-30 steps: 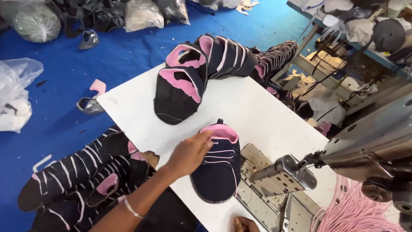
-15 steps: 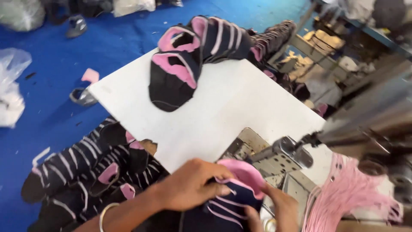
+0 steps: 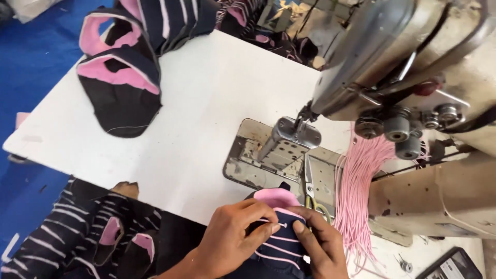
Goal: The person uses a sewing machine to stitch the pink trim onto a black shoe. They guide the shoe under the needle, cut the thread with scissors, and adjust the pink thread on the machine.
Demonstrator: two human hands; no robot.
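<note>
Stacks of striped shoe uppers (image 3: pixel 126 72) sit far left on the white table (image 3: pixel 206 103); my left hand (image 3: pixel 232 240) pinches the navy upper (image 3: pixel 279 243) at the near edge; my right hand (image 3: pixel 323 248) grips its other side; I should flatten it squarely before the presser foot (image 3: pixel 294 132).

Both hands low in view, close together at the near edge of the worktop. Left hand (image 3: pixel 235 237) comes in from bottom left, back of hand up, wrist bent slightly, fingers (image 3: pixel 266 219) curled and pinching at the tips, thumb tucked under. Right hand (image 3: pixel 323 250) comes up from the bottom edge, fingers (image 3: pixel 302 227) bent inward toward the left hand, fingertips almost touching it. Both hands grip the same cloth piece. Forearms mostly cut off by the frame edge.
</note>
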